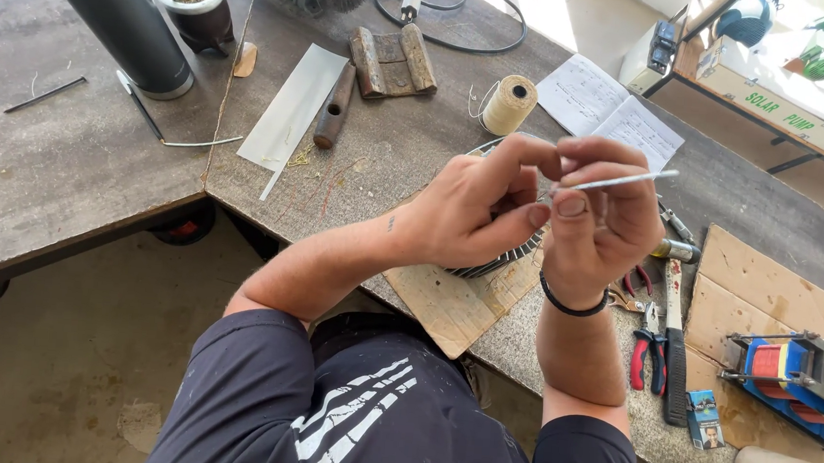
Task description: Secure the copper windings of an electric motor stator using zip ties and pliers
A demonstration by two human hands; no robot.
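The grey bench fills most of the view, its top worn and scratched. A tall dark flask stands upright at its far left corner, with a round cup of green herb just beside it. At the far right sits a pale cardboard box with green lettering on its side, off the bench. A flat sheet of brown cardboard lies at the right edge, carrying a blue and red coil tool; a small blue rectangular packet with a picture on it lies near the cardboard's lower edge. An open white booklet with printed lines lies beyond the hands, next to a cream spool of twine. Red-handled pliers lie beside the right forearm. Both hands meet above a round ribbed metal part on the bench. The left hand is curled, its grip closed, thumb and forefinger pinched at the near end of a thin white strip. The right hand also pinches the strip, which is slim, straight, pale, and juts to the right, held in the air.
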